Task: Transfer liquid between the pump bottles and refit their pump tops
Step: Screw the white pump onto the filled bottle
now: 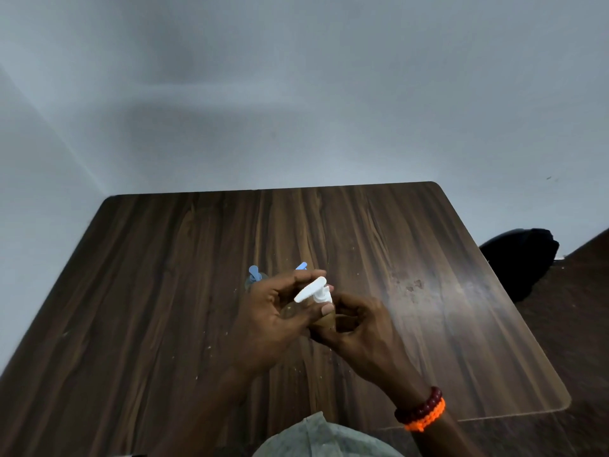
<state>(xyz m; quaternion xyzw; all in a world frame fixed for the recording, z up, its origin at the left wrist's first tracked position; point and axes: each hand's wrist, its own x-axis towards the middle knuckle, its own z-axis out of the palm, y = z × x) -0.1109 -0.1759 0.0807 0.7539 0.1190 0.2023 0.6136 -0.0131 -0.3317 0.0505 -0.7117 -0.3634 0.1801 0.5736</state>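
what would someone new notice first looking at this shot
First, the two hands meeting over the middle of the dark wood-grain table: the left hand pinches a white plastic pump top while the right hand wraps a brown bottle beneath it. Next, the orange and dark red bead bracelets on the right wrist, and two blue pump tops just behind the hands.

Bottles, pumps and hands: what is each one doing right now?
White plastic pump top: on the held bottle's neck, left fingers around it.
Brown bottle: lifted, gripped by the right hand.
Two blue pump tops: behind the hands; their bottles mostly hidden.
Left hand: closed on the white pump top.
Right hand: closed on the brown bottle.
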